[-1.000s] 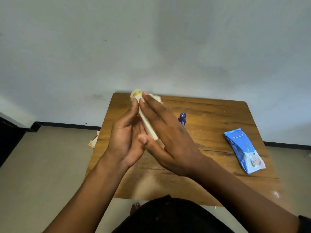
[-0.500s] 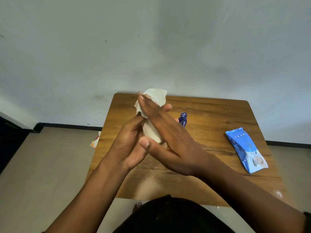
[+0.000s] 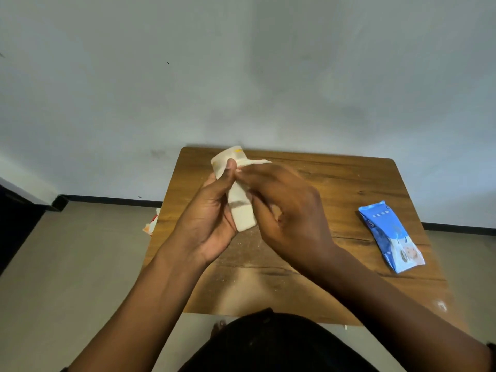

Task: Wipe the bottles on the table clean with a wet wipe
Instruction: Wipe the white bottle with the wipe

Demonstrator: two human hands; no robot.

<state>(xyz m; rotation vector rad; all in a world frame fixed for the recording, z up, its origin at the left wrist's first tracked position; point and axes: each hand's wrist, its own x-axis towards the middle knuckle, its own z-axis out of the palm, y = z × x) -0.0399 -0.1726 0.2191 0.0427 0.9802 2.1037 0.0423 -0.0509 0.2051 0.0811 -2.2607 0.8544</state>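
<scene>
Nearest the camera, a dark garment (image 3: 271, 345) covers the person's lap at the near edge of the wooden surface (image 3: 349, 183). Above it both forearms reach forward and meet over the middle of the surface. The left hand (image 3: 212, 213) holds a cream-white bottle (image 3: 241, 210) off the surface, tilted with its cap end toward the wall; its fingers curl behind the bottle and the thumb presses the front near the top. The right hand (image 3: 290, 210), slightly blurred, has its fingers curled against the bottle's right side, pinching a white wet wipe (image 3: 252, 162) against the upper part. To the right, well apart from the hands, a blue pack of wet wipes (image 3: 390, 238) lies flat. Crumpled paper (image 3: 151, 224) lies on the floor beside the left edge.
</scene>
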